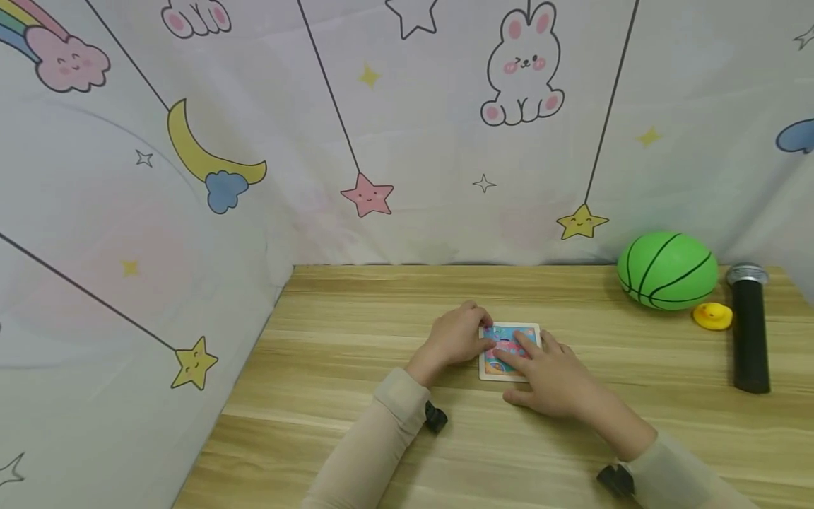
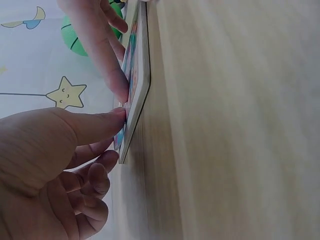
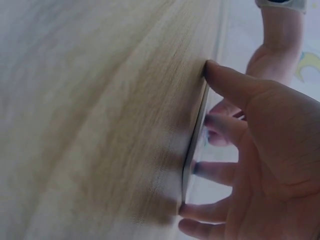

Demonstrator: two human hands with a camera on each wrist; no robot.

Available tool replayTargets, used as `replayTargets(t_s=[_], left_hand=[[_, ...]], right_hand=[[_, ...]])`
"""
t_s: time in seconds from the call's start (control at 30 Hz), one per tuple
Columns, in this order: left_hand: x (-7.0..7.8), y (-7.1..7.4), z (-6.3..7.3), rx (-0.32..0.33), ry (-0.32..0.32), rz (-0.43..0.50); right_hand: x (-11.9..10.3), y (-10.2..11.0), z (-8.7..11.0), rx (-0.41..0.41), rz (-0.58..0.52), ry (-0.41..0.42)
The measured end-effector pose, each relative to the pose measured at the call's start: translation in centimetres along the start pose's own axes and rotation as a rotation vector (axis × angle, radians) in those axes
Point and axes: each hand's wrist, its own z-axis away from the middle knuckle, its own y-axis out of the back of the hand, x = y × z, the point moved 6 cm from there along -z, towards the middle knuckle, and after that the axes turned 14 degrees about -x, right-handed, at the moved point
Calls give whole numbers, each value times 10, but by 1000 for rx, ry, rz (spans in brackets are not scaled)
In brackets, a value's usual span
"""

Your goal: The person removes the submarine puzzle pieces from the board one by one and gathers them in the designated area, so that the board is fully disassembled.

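Observation:
A small square picture board [image 1: 492,366] with a pale rim and a colourful blue-and-pink picture lies flat on the table. My left hand [image 1: 453,338] is at its left side, thumb on the picture and fingers curled by the upper left corner, gripping the edge. My right hand [image 1: 559,378] spreads its fingers over the board's right part, two fingertips touching the picture and the thumb on the wood below. Seen edge-on in the left wrist view, the board [image 2: 143,75] looks thin. The right wrist view shows fingertips along the board's edge [image 3: 192,142]; much of the picture is covered.
On the wood-grain table [image 1: 356,311], a green ball [image 1: 668,272] with black lines sits at the back right. Beside it are a yellow rubber duck [image 1: 712,316] and a black microphone [image 1: 750,332]. A printed cloth [image 1: 432,141] hangs behind and at the left.

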Motion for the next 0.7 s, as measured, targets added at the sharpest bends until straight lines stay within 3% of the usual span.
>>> replayTargets(t_s=[0.27, 0.7], left_hand=[[-2, 3, 1, 1, -2, 64], [-11, 2, 1, 55, -107, 378]], right_hand=[[0, 0, 0, -2, -8, 0], [0, -1, 1, 33, 13, 14]])
